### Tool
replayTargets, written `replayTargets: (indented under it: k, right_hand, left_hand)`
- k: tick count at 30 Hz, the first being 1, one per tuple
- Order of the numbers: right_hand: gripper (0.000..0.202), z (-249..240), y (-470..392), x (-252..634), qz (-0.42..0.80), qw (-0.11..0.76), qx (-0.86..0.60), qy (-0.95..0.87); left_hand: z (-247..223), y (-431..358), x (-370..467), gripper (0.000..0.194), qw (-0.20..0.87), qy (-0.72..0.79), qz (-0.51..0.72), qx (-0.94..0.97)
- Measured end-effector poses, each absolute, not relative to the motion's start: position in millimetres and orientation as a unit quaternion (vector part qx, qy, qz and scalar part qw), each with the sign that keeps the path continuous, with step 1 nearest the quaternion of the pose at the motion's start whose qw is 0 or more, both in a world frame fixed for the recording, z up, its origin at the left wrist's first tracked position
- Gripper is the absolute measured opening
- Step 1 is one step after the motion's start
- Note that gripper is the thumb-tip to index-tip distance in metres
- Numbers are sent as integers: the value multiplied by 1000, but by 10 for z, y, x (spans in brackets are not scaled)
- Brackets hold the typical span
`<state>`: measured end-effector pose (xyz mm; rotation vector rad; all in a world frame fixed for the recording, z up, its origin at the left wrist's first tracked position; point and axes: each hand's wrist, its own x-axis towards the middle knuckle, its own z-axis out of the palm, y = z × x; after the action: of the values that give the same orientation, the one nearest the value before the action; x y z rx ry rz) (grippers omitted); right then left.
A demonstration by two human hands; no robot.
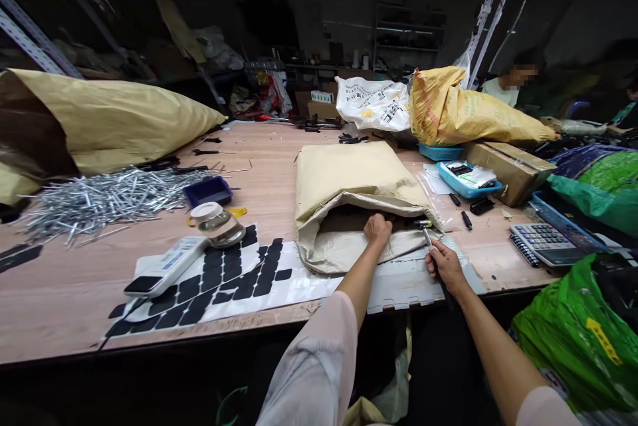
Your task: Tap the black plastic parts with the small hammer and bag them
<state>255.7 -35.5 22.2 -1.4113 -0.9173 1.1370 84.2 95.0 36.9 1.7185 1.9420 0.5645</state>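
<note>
Left hand curls at the open mouth of the tan sack lying on the worktop; whether it holds anything, I cannot tell. Right hand grips a hammer near the sack's right edge. Left of the sack are a lidded jar and, farther, heaped metal rods.

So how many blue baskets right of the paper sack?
3 visible: back basket by the yellow sack, middle basket in front of it, right basket beside the calculator. Clutter may hide more.
</note>
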Motion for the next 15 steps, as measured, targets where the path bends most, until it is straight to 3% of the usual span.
replayTargets:
  k: [5, 10, 15]
  right_hand:
    - [63, 222, -366, 2564, 470, 524, -594, -389]
    - [65, 255, -373, 2561, 463, 520, -600, -394]
    - [65, 276, -372, 2576, 448, 514, -605, -411]
  left_hand:
    - [347, 614, 296, 25, 205, 656, 236, 686]
    - [334, 249, -116, 17, 187, 594, 191, 758]
    - [301, 164, -66, 30, 196, 581, 225, 757]
